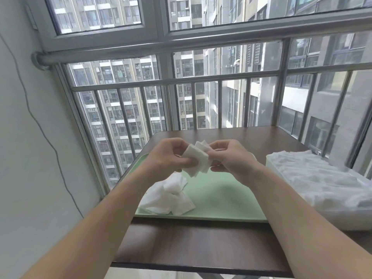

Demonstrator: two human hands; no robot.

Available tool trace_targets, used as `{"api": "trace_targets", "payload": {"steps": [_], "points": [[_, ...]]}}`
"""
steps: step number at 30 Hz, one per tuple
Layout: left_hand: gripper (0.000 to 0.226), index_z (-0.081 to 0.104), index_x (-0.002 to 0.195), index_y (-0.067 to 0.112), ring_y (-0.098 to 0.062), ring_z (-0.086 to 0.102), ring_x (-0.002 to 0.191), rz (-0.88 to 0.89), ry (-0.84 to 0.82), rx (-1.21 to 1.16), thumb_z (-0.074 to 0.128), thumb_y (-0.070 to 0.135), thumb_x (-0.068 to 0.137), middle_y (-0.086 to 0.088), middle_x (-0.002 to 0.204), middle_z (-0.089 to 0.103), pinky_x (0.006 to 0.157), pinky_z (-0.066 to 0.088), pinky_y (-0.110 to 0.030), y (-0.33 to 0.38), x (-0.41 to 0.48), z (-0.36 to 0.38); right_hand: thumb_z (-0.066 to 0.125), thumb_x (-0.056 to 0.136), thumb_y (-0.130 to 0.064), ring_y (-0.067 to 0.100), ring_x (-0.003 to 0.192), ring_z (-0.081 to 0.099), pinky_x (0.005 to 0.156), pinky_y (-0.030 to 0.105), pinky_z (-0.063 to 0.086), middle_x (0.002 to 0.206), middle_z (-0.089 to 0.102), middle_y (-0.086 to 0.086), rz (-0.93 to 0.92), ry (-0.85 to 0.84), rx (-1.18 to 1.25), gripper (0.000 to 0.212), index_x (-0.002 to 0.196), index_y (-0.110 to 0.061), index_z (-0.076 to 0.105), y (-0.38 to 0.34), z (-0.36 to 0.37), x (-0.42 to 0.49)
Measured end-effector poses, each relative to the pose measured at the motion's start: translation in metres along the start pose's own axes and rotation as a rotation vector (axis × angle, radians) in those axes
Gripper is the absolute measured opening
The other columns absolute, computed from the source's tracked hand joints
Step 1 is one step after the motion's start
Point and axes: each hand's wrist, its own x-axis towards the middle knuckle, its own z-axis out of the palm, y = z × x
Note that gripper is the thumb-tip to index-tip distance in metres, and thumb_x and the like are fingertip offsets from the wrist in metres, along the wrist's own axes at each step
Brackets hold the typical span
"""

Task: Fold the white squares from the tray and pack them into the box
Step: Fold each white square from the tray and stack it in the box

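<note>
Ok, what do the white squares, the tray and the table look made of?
White squares: soft matte cotton or non-woven fabric, probably; the edges flop and bend.
Tray: pale green plastic, likely; smooth, slight sheen, raised rim.
Table: dark wood-look laminate, it seems; faint grain, soft sheen.

box (326, 217): cut off at right edge | tray (221, 198): far rim partly hidden

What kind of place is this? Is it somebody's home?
Probably a home, an apartment high up. The big window looks out on tall apartment blocks, a metal safety railing guards it, and a small brown table with a green tray stands right beside it.
</note>
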Motion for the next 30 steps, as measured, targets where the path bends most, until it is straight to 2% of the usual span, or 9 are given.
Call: {"api": "trace_targets", "payload": {"steps": [3, 8, 13, 15, 18, 21, 23, 26, 30], "points": [[0.021, 0.069, 0.093, 0.011, -0.007, 0.068, 0.068, -0.004, 0.034, -0.015, 0.084, 0.009, 0.078, -0.003, 0.086, 0.076, 0.059, 0.054, -0.024, 0.000, 0.001, 0.002, 0.075, 0.086, -0.008, 0.021, 0.078, 0.065, 0.070, 0.027, 0.057, 0.090, 0.073, 0.015, -0.011, -0.071, 0.029, 0.025, 0.108, 0.003, 0.070, -0.002, 0.001, -0.002], [0.019, 0.070, 0.090, 0.012, -0.004, 0.066, 0.066, -0.021, 0.056, -0.046, 0.084, 0.013, 0.078, -0.003, 0.085, 0.074, 0.056, 0.053, -0.022, 0.001, 0.001, 0.004, 0.074, 0.087, -0.010, 0.025, 0.085, 0.068, 0.086, 0.041, 0.058, 0.100, 0.073, 0.024, -0.021, -0.099, 0.088, 0.028, 0.109, 0.006, 0.067, -0.003, 0.002, -0.004], [0.028, 0.067, 0.094, 0.003, -0.015, 0.060, 0.069, -0.026, 0.088, -0.046, 0.085, 0.016, 0.078, -0.009, 0.082, 0.067, 0.055, 0.049, -0.022, 0.010, -0.002, 0.001, 0.054, 0.098, -0.007, 0.032, 0.089, 0.070, 0.081, 0.040, 0.060, 0.100, 0.068, 0.019, -0.028, -0.161, 0.143, 0.021, 0.113, 0.005, 0.064, -0.013, 0.009, -0.009], [0.034, 0.064, 0.096, -0.003, -0.017, 0.062, 0.072, -0.016, 0.111, -0.057, 0.086, 0.014, 0.076, -0.008, 0.084, 0.069, 0.063, 0.053, -0.022, 0.016, -0.003, 0.000, 0.050, 0.100, -0.015, 0.030, 0.089, 0.070, 0.082, 0.042, 0.060, 0.102, 0.069, 0.017, -0.030, -0.180, 0.176, 0.024, 0.109, -0.001, 0.066, -0.022, 0.011, -0.012], [0.033, 0.060, 0.094, 0.001, -0.028, 0.071, 0.090, -0.006, 0.135, -0.123, 0.085, 0.015, 0.078, -0.017, 0.099, 0.072, 0.083, 0.061, -0.041, 0.027, -0.005, -0.001, 0.064, 0.093, -0.037, 0.031, 0.094, 0.073, 0.083, 0.041, 0.059, 0.106, 0.072, 0.016, -0.088, -0.194, 0.087, 0.038, 0.111, -0.003, 0.067, -0.042, 0.009, -0.021], [0.031, 0.058, 0.081, 0.012, -0.033, 0.072, 0.085, 0.040, 0.178, -0.167, 0.088, 0.017, 0.074, -0.021, 0.091, 0.070, 0.081, 0.060, -0.047, 0.039, -0.005, 0.001, 0.077, 0.087, -0.021, 0.038, 0.097, 0.072, 0.083, 0.043, 0.061, 0.109, 0.070, 0.027, -0.160, -0.100, -0.050, 0.038, 0.111, 0.005, 0.063, -0.065, -0.003, -0.035], [0.031, 0.057, 0.077, 0.013, -0.025, 0.069, 0.075, 0.075, 0.154, -0.180, 0.089, 0.014, 0.074, -0.013, 0.081, 0.068, 0.075, 0.059, -0.045, 0.051, -0.008, 0.007, 0.078, 0.085, -0.013, 0.039, 0.094, 0.072, 0.082, 0.043, 0.062, 0.104, 0.071, 0.027, -0.160, -0.105, -0.130, 0.036, 0.110, 0.008, 0.062, -0.083, -0.020, -0.048], [0.028, 0.057, 0.083, 0.010, -0.020, 0.071, 0.074, 0.125, 0.020, -0.269, 0.085, 0.011, 0.078, -0.007, 0.081, 0.073, 0.070, 0.061, -0.040, 0.075, -0.014, 0.025, 0.077, 0.085, -0.010, 0.033, 0.088, 0.075, 0.076, 0.036, 0.063, 0.099, 0.073, 0.023, -0.118, -0.109, -0.260, 0.032, 0.110, 0.006, 0.064, -0.109, -0.055, -0.075], [0.033, 0.059, 0.093, 0.012, -0.023, 0.073, 0.071, 0.147, -0.148, -0.288, 0.082, 0.030, 0.077, -0.007, 0.079, 0.076, 0.059, 0.055, -0.030, 0.107, -0.013, 0.064, 0.073, 0.088, -0.014, 0.026, 0.091, 0.075, 0.074, 0.032, 0.062, 0.102, 0.075, 0.014, -0.028, -0.074, -0.430, 0.029, 0.112, -0.002, 0.063, -0.126, -0.116, -0.110]]}}
